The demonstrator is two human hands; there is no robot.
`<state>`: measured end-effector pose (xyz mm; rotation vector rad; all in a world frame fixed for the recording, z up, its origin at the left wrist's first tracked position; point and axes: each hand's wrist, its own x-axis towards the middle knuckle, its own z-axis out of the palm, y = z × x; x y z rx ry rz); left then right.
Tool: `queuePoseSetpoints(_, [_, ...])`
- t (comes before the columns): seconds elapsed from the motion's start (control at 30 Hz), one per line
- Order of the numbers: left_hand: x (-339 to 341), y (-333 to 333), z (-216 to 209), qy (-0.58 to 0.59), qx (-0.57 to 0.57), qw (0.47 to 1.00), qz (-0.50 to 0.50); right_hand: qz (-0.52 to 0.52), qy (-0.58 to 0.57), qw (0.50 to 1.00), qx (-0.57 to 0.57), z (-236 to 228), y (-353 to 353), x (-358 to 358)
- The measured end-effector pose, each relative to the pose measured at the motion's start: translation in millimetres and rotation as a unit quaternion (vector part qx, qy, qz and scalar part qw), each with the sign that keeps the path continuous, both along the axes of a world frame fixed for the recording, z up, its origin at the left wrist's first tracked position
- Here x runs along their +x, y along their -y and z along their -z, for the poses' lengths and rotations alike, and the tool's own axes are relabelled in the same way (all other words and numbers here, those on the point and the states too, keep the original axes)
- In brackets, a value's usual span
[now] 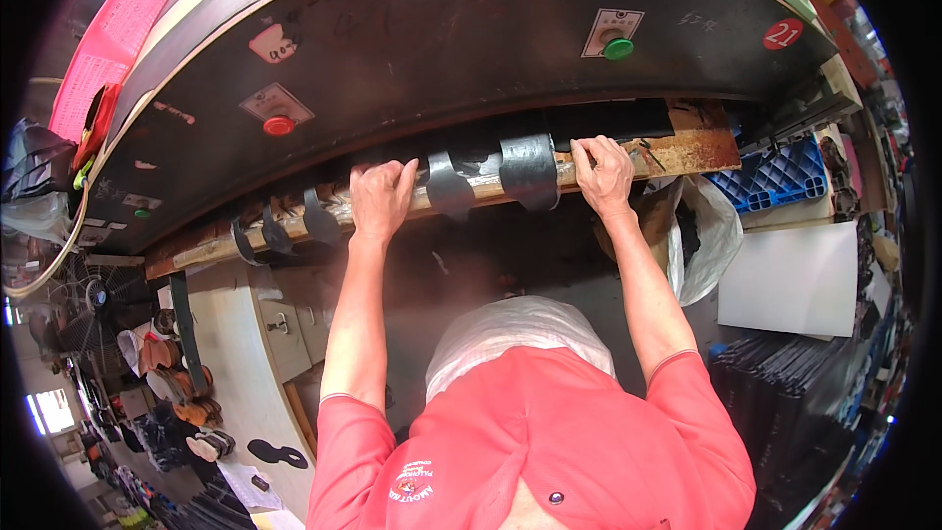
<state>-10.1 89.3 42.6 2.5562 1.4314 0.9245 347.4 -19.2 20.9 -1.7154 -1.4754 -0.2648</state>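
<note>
Both my arms reach forward to a long wooden ledge [579, 177] beneath a dark machine panel. My left hand [383, 198] is closed at the ledge, its fingers curled together; what they grip is hidden. Further right, my right hand [602, 175] is closed the same way, and what is in its fingers does not show. Between the hands, a curved black piece [450, 186] and a wider glossy black piece [530, 172] drape over the ledge's front edge. Left of my left hand hang more black pieces, among them a narrow one [321, 216].
The panel carries a red button [279, 125] and a green button [617, 48]. A pink basket [103, 49] stands upper left. At right are a blue plastic crate [775, 177], a white sack [711, 245] and a white sheet [790, 280]. Shoe parts [177, 383] lie lower left near a fan [96, 296].
</note>
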Motion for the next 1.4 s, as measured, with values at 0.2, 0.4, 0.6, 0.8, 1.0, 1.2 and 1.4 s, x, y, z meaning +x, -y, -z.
queuePoseSetpoints(0.2, [-8, -6, 12, -0.008, 0.011, 0.999, 0.029, -0.007, 0.001, 1.0, -0.009, 9, -5, -9])
queuePoseSetpoints(0.4, [-14, -1, 19, 0.0, 0.0, 0.999, 0.033, -0.02, -0.005, 1.0, -0.011, 21, 1, -13])
queuePoseSetpoints(0.6, [-26, 30, 22, 0.005, -0.006, 0.999, 0.038, -0.029, -0.024, 0.999, -0.039, 27, 34, -25])
queuePoseSetpoints(0.8, [-48, 93, 7, -0.009, -0.094, 0.994, 0.06, 0.04, -0.324, 0.928, -0.178, 4, 79, -60])
queuePoseSetpoints(1.0, [-45, 93, 10, 0.132, -0.031, 0.988, 0.077, -0.173, -0.072, 0.976, -0.108, -28, 48, -103])
queuePoseSetpoints(1.2, [-31, 83, 38, 0.062, -0.045, 0.997, 0.027, -0.33, 0.045, 0.919, -0.21, -23, -7, -130])
queuePoseSetpoints(1.4, [-29, 91, 37, 0.031, -0.068, 0.997, 0.018, -0.38, -0.166, 0.843, -0.343, -52, -37, -104])
